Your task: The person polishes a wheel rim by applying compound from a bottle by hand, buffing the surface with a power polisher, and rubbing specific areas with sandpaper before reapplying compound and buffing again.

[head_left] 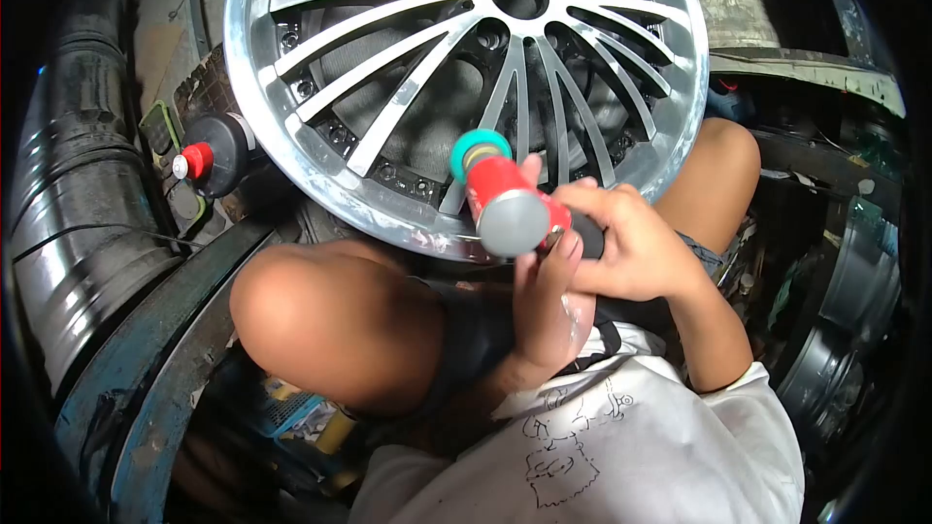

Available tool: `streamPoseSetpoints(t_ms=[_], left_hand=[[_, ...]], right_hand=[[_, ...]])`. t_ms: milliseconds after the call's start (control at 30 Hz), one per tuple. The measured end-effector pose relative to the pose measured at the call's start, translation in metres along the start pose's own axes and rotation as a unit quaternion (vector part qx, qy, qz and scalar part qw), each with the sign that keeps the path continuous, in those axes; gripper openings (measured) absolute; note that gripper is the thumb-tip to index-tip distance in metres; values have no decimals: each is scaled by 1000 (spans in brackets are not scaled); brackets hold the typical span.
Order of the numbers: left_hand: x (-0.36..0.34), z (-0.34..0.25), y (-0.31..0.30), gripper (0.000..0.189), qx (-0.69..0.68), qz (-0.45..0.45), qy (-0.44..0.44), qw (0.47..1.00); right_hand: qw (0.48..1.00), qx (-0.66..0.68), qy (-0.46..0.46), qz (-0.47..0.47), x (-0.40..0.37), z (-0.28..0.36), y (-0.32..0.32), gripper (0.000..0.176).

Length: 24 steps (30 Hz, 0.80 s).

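**Red power tool held in the hands, just short of the wheel's centre**

The right hand (636, 238) is curled closed around the dark grip (586, 241) of the red tool (495, 180). The left hand (558, 315) is partly open beneath it, thumb raised beside the tool; whether it truly clasps the tool cannot be told. The tool's head lies to the left of the right hand and ahead of the left palm. The wheel (250, 68) spreads beyond both hands, spoked face up, and a black bottle (225, 160) sits well to their left.

The tool looks stiff and fairly dense, probably nose-heavy with its weight in the head, so a one-handed hold may let it tip. The grip seems the sound place to take it, a second hand steadying the red body; the smooth grey cap (512, 223) could prove slippery, and the teal disc (460, 150) is best left untouched.

The head's long axis runs from the cap, nearest the wearer, away and leftward to the disc, which points toward the wheel; contact cannot be told. The grip branches off rightward into the right hand.
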<state>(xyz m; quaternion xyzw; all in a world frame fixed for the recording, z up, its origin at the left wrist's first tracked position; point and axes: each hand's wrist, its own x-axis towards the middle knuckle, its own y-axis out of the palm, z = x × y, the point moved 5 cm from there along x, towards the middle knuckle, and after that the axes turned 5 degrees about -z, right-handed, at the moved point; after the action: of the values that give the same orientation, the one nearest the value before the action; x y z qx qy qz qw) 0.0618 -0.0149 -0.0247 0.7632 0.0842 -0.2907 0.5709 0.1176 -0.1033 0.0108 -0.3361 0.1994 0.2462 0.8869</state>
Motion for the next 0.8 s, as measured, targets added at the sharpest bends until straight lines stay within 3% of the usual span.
streamPoseSetpoints(t_ms=[33,100,267,367,400,500,533,667,700,800], left_hand=[[3,0,2,88,3,-4,-13,1000],[8,6,2,87,-37,32,-48,998],[3,9,5,81,-19,65,-76,995],[-6,6,2,78,-11,20,-57,998],[-7,7,-3,75,-19,4,-49,999],[-12,9,-11,74,-44,-11,-5,999],[-11,9,-9,72,-65,-5,-7,998],[-2,9,-5,72,-81,26,-3,996],[1,8,1,72,-88,36,-7,995],[13,12,6,73,-67,84,-6,994]], right_hand=[[999,42,8,-12,0,-1,-2,43],[991,82,-74,-73,-2,-8,-4,40],[987,116,-57,-95,-7,-14,-6,38],[988,127,-64,-57,-3,-10,4,38],[997,75,-10,4,-4,-6,3,48],[998,7,-12,63,1,3,7,47],[998,-27,-52,36,2,3,7,47],[999,-5,-33,20,8,-3,1,44],[992,6,-116,-44,9,-3,-2,42],[970,240,-3,-50,10,-12,-6,32]])
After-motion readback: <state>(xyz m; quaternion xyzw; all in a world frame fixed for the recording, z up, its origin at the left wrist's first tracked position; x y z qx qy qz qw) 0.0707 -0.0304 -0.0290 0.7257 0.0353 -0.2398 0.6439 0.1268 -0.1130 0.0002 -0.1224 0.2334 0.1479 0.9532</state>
